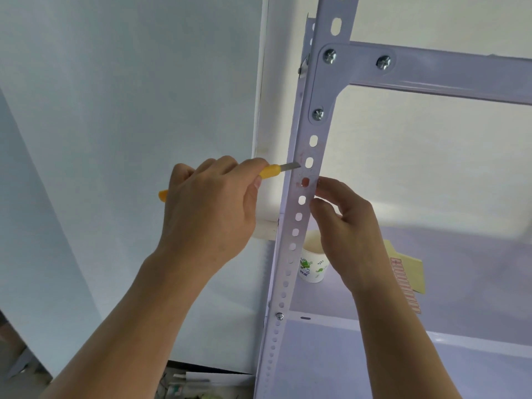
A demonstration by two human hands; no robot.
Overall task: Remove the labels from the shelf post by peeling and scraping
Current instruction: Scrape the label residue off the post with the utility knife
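Note:
A white perforated metal shelf post (296,217) runs up the middle of the head view. Faint reddish label residue (302,180) marks the post around two of its holes. My left hand (210,205) grips a yellow utility knife (270,171), and its short blade touches the post's left edge just above the residue. My right hand (345,223) pinches the post's right edge at the residue, fingertips on the metal and one finger showing through a hole.
A patterned paper cup (312,269) stands on the shelf board (460,283) behind the post. A yellow sheet with red labels (406,280) lies to its right. A crossbeam (446,70) is bolted above. A white wall is at left, clutter at bottom left.

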